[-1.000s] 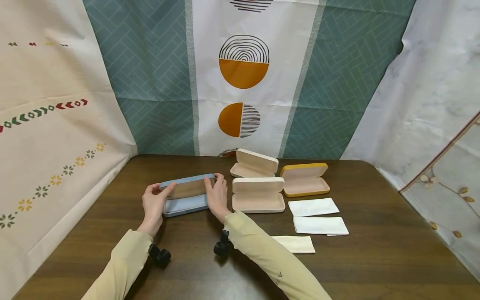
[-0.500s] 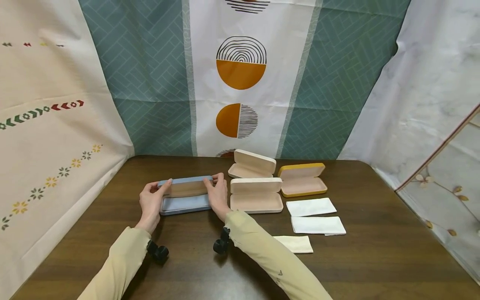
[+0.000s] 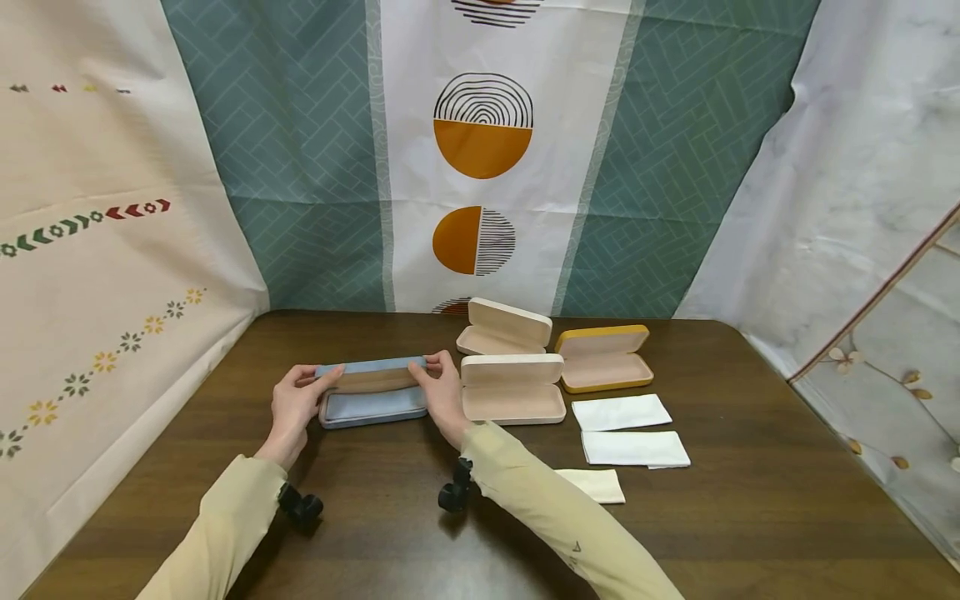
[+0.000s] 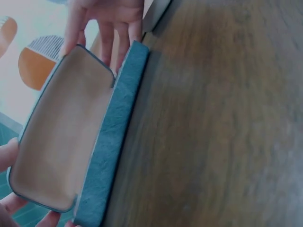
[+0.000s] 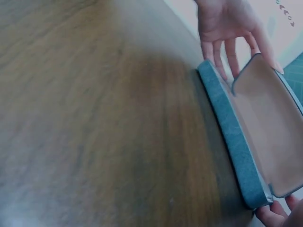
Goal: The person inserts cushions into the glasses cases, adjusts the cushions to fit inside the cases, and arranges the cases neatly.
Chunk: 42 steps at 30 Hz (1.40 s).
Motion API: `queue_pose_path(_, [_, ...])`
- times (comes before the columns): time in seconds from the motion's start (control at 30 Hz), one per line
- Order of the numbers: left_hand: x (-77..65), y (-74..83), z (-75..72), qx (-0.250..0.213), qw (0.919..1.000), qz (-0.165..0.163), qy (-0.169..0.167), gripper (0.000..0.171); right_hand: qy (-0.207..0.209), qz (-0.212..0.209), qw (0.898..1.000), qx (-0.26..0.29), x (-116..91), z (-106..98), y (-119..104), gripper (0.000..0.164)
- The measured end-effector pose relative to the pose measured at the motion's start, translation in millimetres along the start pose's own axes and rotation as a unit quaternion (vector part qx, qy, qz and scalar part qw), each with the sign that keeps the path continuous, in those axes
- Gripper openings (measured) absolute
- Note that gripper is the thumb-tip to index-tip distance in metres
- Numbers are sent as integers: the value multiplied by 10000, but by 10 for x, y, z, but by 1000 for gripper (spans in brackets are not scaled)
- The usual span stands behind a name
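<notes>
A blue glasses case (image 3: pixel 375 418) stands on the table with its lid raised and tilted forward. The lid has a tan lining (image 4: pixel 61 123), and a light blue cloth (image 3: pixel 377 404) lies in the base. My left hand (image 3: pixel 292 408) holds the lid's left end, thumb over the top edge and fingers around the end. At the other end my right hand (image 3: pixel 444 396) grips the lid in the same way. In the right wrist view, the left hand (image 5: pixel 229 23) spreads its fingers along the case's end, with the thumb on the lid's rim.
Right of the case, two cream glasses cases (image 3: pixel 513 406) (image 3: pixel 506 321) and a yellow one (image 3: pixel 607 385) stand with lids up. Two white folded cloths (image 3: pixel 636 448) (image 3: pixel 622 412) and a cream cloth (image 3: pixel 596 485) lie nearer. Patterned curtains (image 3: pixel 315 167) hang behind the wooden table (image 3: pixel 735 467).
The blue case has turned slightly straighter. Its lid has tipped a little forward, with both hands keeping their grip on its ends.
</notes>
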<state>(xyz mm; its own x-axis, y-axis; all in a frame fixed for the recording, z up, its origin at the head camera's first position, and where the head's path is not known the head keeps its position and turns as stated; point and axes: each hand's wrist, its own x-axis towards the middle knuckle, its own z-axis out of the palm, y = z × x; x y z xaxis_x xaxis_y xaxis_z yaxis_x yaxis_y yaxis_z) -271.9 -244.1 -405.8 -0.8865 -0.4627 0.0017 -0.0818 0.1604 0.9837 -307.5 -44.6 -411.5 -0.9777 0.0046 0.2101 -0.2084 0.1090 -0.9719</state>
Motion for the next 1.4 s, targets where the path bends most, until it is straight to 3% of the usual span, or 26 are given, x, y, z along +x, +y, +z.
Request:
queue_pose_path(0.07, [-57,67,-28,-40,9997,-151,-211,61,-26,-4,10000,5,-17,-13,-2,24])
queue_pose_path(0.27, [-86,68,-57,-4,9994,-218,-273,61,-61,-15,10000,-8,-45,-28,1,24])
queue_pose_path(0.63, [-99,1,-95,-67,9989,2,-472,60,14,-113,9999,-22,-37,-52,35,22])
queue_pose_path(0.8, [-105,37,-146,283,9971,51,-709,63,-362,55,9992,129,-28,-116,34,23])
queue_pose_path(1.0, [-90,75,-193,338,9939,163,-1040,65,-871,523,9931,583,-21,-194,-51,27])
queue_pose_path(1.2, [-46,35,-201,251,9923,255,-1190,56,-994,679,9906,643,-108,-270,-257,28])
queue_pose_path(1.4, [-1,9,-227,142,9916,266,-1260,55,-1002,708,9904,635,-33,-249,-110,24])
